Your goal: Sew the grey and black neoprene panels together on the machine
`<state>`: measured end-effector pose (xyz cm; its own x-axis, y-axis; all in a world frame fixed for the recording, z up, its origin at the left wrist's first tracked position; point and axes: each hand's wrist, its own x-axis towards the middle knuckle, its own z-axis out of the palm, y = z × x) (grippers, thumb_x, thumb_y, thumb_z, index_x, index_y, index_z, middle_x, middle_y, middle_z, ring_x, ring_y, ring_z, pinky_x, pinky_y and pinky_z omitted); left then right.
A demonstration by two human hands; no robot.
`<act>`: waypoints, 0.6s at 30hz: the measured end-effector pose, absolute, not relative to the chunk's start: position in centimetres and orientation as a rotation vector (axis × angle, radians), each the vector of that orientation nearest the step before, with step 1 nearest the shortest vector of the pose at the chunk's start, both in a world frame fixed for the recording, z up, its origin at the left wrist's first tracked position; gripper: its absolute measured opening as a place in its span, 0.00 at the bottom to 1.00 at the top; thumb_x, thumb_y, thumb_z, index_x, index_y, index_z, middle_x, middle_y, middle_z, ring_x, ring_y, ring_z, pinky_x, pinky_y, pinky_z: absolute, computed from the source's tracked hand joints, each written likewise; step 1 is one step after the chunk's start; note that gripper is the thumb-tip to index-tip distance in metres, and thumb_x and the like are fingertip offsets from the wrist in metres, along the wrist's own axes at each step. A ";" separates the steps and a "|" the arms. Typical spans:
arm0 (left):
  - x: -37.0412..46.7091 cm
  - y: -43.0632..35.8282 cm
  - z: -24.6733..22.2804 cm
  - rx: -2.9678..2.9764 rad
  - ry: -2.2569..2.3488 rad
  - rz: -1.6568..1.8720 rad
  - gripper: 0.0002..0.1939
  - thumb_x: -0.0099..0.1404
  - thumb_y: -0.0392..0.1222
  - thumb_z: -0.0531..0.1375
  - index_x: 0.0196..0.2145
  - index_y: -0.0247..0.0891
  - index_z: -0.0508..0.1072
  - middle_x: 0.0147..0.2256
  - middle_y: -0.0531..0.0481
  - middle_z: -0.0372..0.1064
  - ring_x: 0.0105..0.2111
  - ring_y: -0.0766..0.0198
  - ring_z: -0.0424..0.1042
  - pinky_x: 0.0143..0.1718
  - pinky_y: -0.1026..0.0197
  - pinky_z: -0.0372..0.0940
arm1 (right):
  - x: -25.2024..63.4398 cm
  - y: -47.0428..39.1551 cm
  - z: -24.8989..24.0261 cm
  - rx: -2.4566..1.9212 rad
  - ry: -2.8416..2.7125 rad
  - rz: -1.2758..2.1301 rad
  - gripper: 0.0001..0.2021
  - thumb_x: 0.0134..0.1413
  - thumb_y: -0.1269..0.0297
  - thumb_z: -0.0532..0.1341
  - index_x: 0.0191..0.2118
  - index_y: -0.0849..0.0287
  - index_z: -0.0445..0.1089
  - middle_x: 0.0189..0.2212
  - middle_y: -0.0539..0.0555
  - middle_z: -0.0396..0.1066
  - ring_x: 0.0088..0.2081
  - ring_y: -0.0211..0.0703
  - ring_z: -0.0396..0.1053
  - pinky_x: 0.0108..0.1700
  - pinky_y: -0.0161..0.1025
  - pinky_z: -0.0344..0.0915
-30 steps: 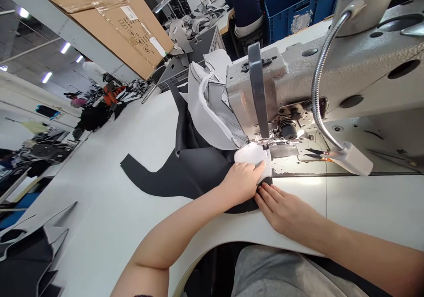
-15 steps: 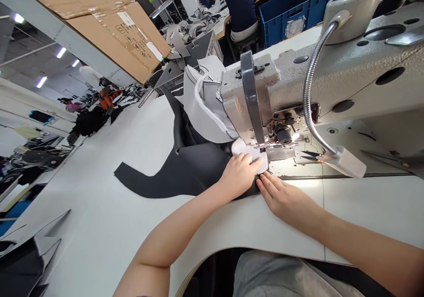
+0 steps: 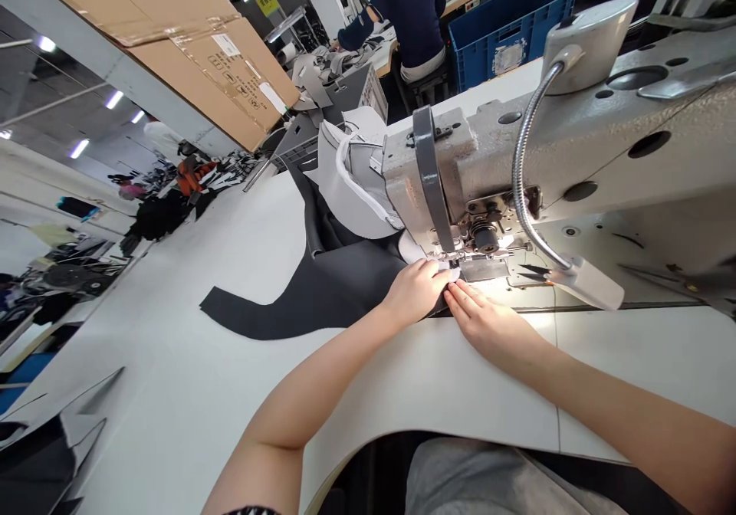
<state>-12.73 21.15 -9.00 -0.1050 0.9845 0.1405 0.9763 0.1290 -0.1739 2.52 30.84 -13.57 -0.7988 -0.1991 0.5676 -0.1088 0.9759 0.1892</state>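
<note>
My left hand (image 3: 415, 293) has its fingers curled over a small whitish fabric piece (image 3: 409, 247) lying on a large black fabric panel (image 3: 339, 281). The thumb points toward the needle area of a grey sewing machine (image 3: 405, 174). Beside it, my right hand (image 3: 488, 323) lies with fingers stretched out, their tips at the fabric's edge just in front of the presser foot. My left fingertips and part of the whitish piece are hidden. Light grey fabric with a white edge (image 3: 356, 185) is bunched behind, left of the machine head.
A lamp on a flexible metal neck (image 3: 520, 139) lights the needle area, near black-tipped snips (image 3: 537, 273). The white tabletop (image 3: 189, 392) curves in at my lap. Cardboard boxes (image 3: 212, 70), a blue crate (image 3: 511, 32) and a seated person (image 3: 417, 17) are beyond.
Both hands and the fabric have moved slightly forward toward the needle. Less of the whitish piece shows in front of the presser foot now. The camera view has shifted a little.
</note>
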 end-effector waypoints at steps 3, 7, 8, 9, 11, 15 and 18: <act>-12.9 19.2 -8.0 -2.062 -2.118 -0.015 0.14 0.71 0.43 0.51 0.46 0.39 0.74 0.38 0.45 0.69 0.40 0.59 0.69 0.44 0.59 0.65 | 2.5 31.2 -13.7 0.200 -2.496 -0.148 0.19 0.54 0.80 0.50 0.48 0.78 0.71 0.48 0.69 0.72 0.51 0.55 0.70 0.52 0.44 0.69; -14.7 13.2 -6.7 -2.070 -2.054 0.095 0.31 0.62 0.51 0.60 0.61 0.39 0.62 0.61 0.36 0.54 0.60 0.45 0.56 0.60 0.43 0.53 | 3.2 31.4 -13.2 0.297 -2.484 0.015 0.18 0.57 0.80 0.50 0.50 0.71 0.70 0.49 0.66 0.71 0.52 0.54 0.67 0.54 0.50 0.65; -15.6 11.4 -6.7 -1.999 -2.077 0.147 0.34 0.59 0.47 0.62 0.62 0.39 0.60 0.63 0.35 0.51 0.61 0.43 0.53 0.61 0.41 0.50 | 3.5 31.2 -12.9 0.352 -2.484 0.073 0.19 0.57 0.80 0.50 0.51 0.69 0.69 0.49 0.66 0.70 0.52 0.54 0.67 0.53 0.51 0.65; -16.7 9.7 -6.7 -1.913 -2.105 0.188 0.35 0.57 0.42 0.62 0.62 0.39 0.60 0.64 0.35 0.49 0.62 0.43 0.51 0.61 0.41 0.48 | 3.7 30.8 -12.6 0.418 -2.487 0.129 0.20 0.57 0.80 0.50 0.53 0.68 0.67 0.48 0.65 0.70 0.50 0.53 0.67 0.51 0.51 0.65; -19.5 7.0 -6.5 -1.726 -2.174 0.217 0.34 0.54 0.32 0.60 0.60 0.38 0.63 0.62 0.35 0.53 0.62 0.44 0.52 0.61 0.42 0.49 | 4.0 29.7 -12.1 0.554 -2.516 0.223 0.20 0.58 0.80 0.50 0.54 0.65 0.66 0.45 0.63 0.70 0.44 0.50 0.68 0.44 0.48 0.67; -23.2 5.0 -2.3 -1.462 -2.323 0.153 0.23 0.48 0.25 0.51 0.40 0.35 0.75 0.39 0.41 0.72 0.44 0.53 0.70 0.47 0.50 0.65 | 2.2 26.9 -11.5 0.660 -2.654 0.353 0.13 0.58 0.76 0.54 0.46 0.59 0.68 0.36 0.56 0.69 0.35 0.45 0.66 0.36 0.43 0.65; -18.6 5.2 3.0 -1.475 -2.291 0.127 0.13 0.50 0.27 0.48 0.25 0.36 0.71 0.24 0.45 0.66 0.28 0.58 0.67 0.31 0.57 0.64 | -0.7 24.9 -10.9 0.485 -2.719 0.372 0.06 0.60 0.69 0.58 0.43 0.61 0.69 0.36 0.55 0.69 0.36 0.43 0.67 0.39 0.43 0.67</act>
